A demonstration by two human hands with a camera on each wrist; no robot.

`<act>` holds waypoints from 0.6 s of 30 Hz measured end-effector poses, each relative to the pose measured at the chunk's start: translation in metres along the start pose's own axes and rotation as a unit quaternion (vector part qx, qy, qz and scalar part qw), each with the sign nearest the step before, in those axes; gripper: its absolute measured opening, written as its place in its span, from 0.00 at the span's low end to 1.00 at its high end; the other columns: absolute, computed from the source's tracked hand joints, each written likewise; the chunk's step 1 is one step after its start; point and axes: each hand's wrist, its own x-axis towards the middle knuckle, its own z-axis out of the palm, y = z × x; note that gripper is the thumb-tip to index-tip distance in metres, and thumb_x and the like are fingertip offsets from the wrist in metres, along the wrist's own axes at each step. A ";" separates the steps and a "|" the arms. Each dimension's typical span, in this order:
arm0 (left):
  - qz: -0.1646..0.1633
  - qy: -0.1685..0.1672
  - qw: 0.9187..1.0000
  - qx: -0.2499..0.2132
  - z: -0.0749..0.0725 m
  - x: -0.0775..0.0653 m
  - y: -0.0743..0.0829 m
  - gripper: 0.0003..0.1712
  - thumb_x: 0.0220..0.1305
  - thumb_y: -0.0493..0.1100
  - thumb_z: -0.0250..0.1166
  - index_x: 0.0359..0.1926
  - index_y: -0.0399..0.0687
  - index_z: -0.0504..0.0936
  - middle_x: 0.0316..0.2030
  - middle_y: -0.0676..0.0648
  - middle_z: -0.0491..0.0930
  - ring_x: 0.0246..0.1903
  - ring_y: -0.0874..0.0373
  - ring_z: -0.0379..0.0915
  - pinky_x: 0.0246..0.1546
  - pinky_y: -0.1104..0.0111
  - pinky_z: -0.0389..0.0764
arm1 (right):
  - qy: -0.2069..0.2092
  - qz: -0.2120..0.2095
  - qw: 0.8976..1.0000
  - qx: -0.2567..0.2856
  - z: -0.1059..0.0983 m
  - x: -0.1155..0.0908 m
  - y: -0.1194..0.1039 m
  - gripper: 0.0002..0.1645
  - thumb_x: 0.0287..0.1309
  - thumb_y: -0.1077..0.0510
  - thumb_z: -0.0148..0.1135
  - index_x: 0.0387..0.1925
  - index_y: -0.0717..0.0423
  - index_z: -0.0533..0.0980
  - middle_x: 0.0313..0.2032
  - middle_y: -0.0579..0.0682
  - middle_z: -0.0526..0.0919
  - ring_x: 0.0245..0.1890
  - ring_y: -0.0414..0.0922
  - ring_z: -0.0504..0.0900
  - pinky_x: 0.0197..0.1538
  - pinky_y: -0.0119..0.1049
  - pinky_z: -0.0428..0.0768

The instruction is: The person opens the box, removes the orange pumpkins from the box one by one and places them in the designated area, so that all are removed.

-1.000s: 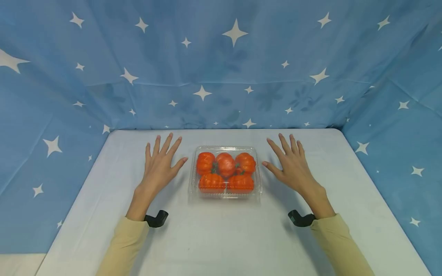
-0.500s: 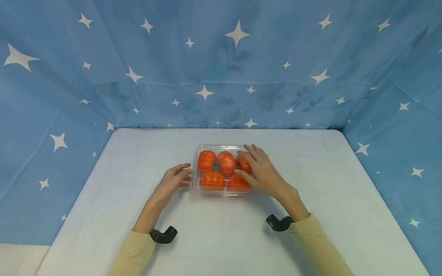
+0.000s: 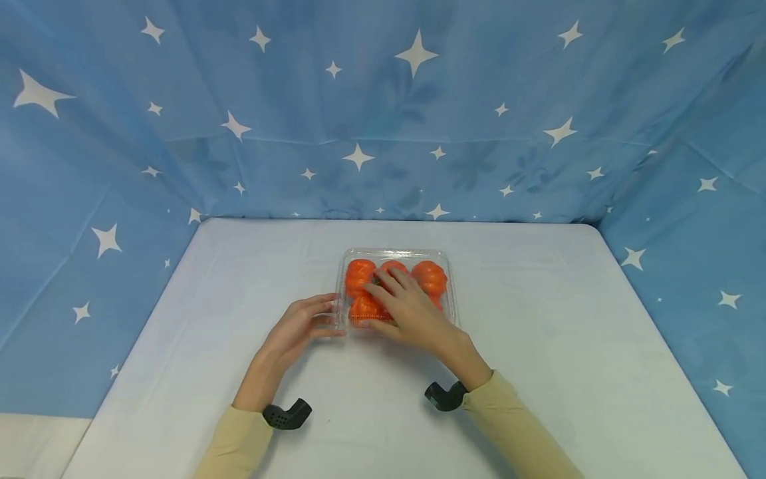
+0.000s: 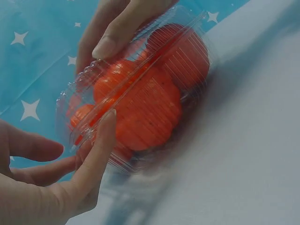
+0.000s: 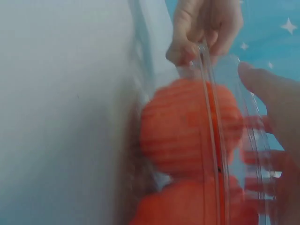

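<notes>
A clear plastic clamshell box (image 3: 397,253) lies on the table. Inside are several orange-red, ribbed, pumpkin-like fruits (image 3: 429,277). My left hand (image 3: 292,327) is at the box's left side; in the left wrist view its thumb (image 4: 101,150) lies against the front of the rim, other fingers beyond it. The right wrist view shows that hand (image 5: 206,26) pinching the rim's end. Over the lid reaches my right hand (image 3: 413,315), fingers spread and slightly bent, hiding part of the fruits. Its thumb is close to the lid's front edge; whether it touches cannot be told.
The white table (image 3: 532,319) surrounds the box. A blue curtain with white stars (image 3: 383,120) rises along its back and both sides. Each wrist carries a black camera mount (image 3: 287,414) just past the beige sleeve (image 3: 509,426).
Both hands have come in from either side of the box. The left now pinches its left rim; the right has moved leftward over the lid. The box has hardly moved.
</notes>
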 end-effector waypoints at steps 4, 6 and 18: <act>0.003 0.005 1.000 -0.012 0.001 0.000 -0.002 0.27 0.80 0.35 0.47 0.74 0.28 0.63 0.68 0.29 0.64 0.51 0.50 0.76 0.52 0.58 0.90 | -0.004 -0.013 1.000 -0.023 0.005 0.005 -0.010 0.39 0.61 0.39 0.71 0.69 0.52 0.73 0.71 0.63 0.71 0.72 0.67 0.67 0.71 0.64 0.72; 0.001 0.008 1.000 -0.020 0.001 0.001 -0.004 0.27 0.79 0.35 0.48 0.74 0.28 0.63 0.69 0.29 0.64 0.53 0.50 0.76 0.51 0.58 0.90 | -0.004 -0.018 0.999 -0.035 0.007 0.007 -0.015 0.41 0.60 0.38 0.72 0.69 0.51 0.73 0.70 0.63 0.72 0.71 0.68 0.67 0.71 0.64 0.73; -0.017 0.008 0.998 -0.066 0.000 0.003 -0.010 0.29 0.78 0.32 0.49 0.76 0.30 0.60 0.74 0.31 0.58 0.70 0.39 0.62 0.56 0.58 0.88 | -0.025 -0.018 0.996 -0.085 0.014 0.009 -0.027 0.46 0.57 0.39 0.74 0.71 0.55 0.69 0.70 0.66 0.71 0.70 0.72 0.67 0.77 0.63 0.65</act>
